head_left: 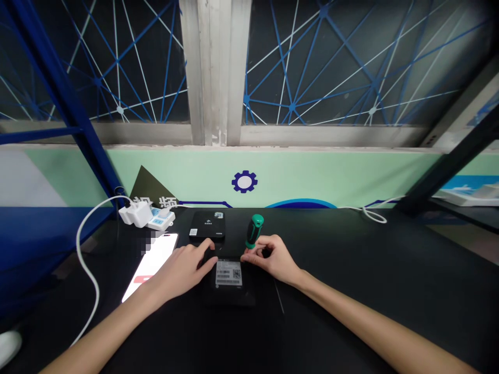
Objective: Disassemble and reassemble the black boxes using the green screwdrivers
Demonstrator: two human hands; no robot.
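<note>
A flat black electronic box (230, 296) lies on the table in front of me, with a white printed label (228, 273) facing up. My left hand (191, 262) grips the far left corner of this box, its thumb by the label and its index finger bent over the far edge. At the far right corner, my right hand (271, 254) pinches the lower part of a screwdriver (255, 231) with a green and black handle. The handle points up, leaning slightly right. Fingers hide the shaft and its tip.
Behind the box lies another black box (207, 225) with stickers. A lit phone (156, 259) is under and beyond my left forearm. White plugs and a power strip (159, 218) with a cable (91, 270) stand further left. A thin rod (279, 297) lies right of the box.
</note>
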